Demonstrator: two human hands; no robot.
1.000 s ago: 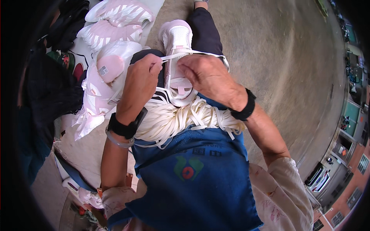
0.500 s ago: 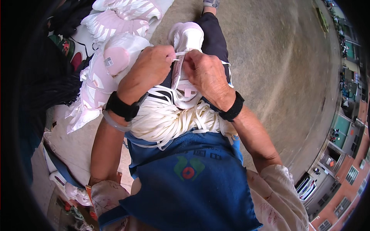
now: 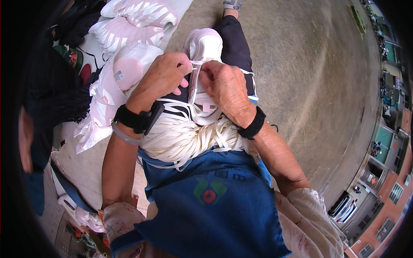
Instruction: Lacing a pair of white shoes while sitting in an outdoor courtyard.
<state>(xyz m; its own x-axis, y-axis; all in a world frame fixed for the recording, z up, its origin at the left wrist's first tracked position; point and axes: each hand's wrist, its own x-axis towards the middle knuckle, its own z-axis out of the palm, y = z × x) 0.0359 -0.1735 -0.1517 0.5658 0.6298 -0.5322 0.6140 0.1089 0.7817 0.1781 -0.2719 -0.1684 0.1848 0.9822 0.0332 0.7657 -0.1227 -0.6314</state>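
Pinching a white lace (image 3: 194, 64), the left hand (image 3: 161, 79) and right hand (image 3: 226, 86) are both clamped on it over the pink-and-white shoe (image 3: 202, 47) on the lap; a second ago they stood wider apart, so the lace has drawn tighter. Just below the grip, a bundle of laces (image 3: 189, 137) fills the blue apron (image 3: 215, 202).

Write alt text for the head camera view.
Seen from above, a left hand and right hand pinch a white lace on a pink-and-white shoe on the person's lap. A bundle of laces lies on a blue apron; more shoes sit left.
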